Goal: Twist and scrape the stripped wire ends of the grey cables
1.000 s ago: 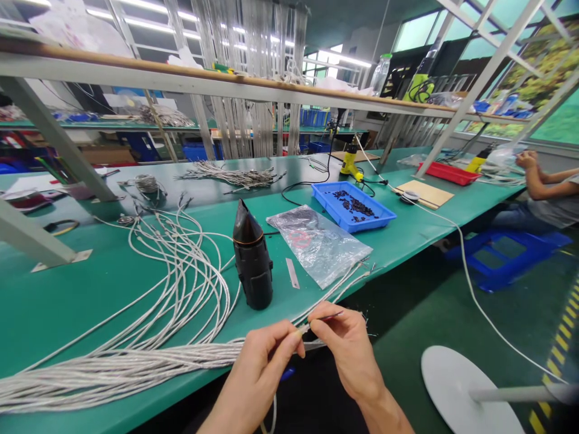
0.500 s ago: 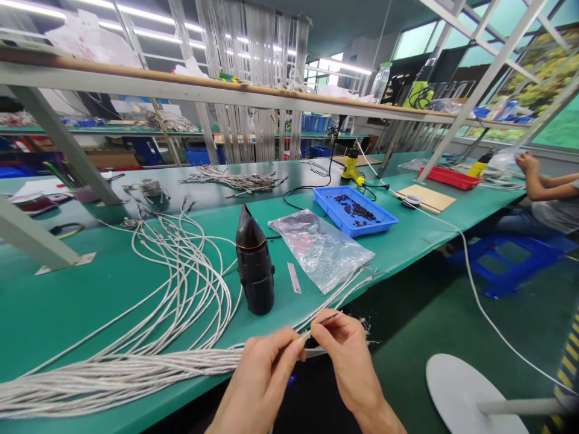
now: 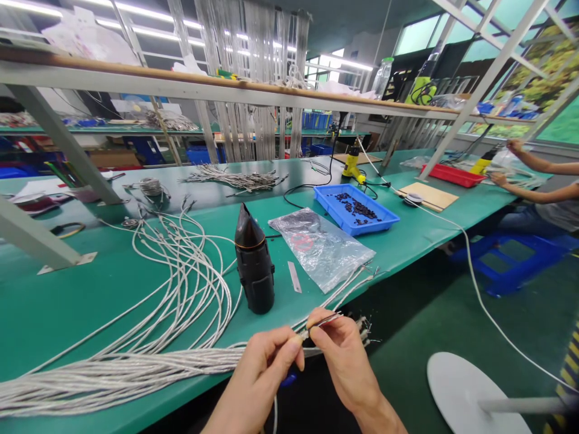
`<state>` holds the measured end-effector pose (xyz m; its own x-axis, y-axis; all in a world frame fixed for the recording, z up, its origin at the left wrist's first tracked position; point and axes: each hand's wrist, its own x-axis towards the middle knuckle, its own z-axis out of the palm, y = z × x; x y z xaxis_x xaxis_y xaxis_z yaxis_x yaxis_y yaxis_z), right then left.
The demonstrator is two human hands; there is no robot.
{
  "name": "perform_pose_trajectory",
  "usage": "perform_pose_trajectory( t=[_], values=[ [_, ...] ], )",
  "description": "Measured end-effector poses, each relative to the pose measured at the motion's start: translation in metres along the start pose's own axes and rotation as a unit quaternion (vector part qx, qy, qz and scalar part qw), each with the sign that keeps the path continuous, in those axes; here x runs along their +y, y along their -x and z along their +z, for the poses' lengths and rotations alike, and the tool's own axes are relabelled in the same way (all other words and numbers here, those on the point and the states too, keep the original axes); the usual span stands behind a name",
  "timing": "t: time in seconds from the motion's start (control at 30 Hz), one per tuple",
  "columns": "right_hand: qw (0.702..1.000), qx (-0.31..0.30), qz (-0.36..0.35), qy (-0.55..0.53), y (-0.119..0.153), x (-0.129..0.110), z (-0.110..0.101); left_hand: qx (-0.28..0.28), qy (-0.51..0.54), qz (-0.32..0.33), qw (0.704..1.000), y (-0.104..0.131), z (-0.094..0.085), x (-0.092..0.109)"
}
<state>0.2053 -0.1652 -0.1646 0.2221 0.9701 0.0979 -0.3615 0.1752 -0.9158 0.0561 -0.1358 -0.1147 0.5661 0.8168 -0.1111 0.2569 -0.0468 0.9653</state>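
At the front edge of the green table, my left hand (image 3: pixel 269 364) is closed in a pinch around a grey-white braided cable (image 3: pixel 304 333). My right hand (image 3: pixel 341 355) pinches the same cable close to its end, where dark thin wires (image 3: pixel 329 318) stick out past the fingertips. A small dark piece appears between the right thumb and finger, mostly hidden. Beneath both hands runs a thick bundle of similar cables (image 3: pixel 117 380), its frayed ends (image 3: pixel 364 330) hanging just past my right hand.
Behind my hands stand a black taped cylinder (image 3: pixel 256 274), a small steel ruler (image 3: pixel 294 276), a clear plastic bag (image 3: pixel 323 247) and a blue tray (image 3: pixel 362 226) of small black pieces. Loose cables (image 3: pixel 181 283) fan out left. A yellow heat gun (image 3: pixel 353 166) sits farther back; another person's arms (image 3: pixel 538 175) are at right.
My hands stay almost in place; the right fingers have shifted slightly, and more dark wire shows at the cable end. At far right, the other person's hands have moved apart.
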Motion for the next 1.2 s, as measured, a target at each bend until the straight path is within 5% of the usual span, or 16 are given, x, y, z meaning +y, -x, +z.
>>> perform_pose_trajectory(
  t=[1.2],
  values=[
    [0.998, -0.021, -0.007, 0.056, -0.003, -0.008, 0.004, -0.006, -0.002, 0.0, 1.0, 0.003, -0.006, -0.004]
  ],
)
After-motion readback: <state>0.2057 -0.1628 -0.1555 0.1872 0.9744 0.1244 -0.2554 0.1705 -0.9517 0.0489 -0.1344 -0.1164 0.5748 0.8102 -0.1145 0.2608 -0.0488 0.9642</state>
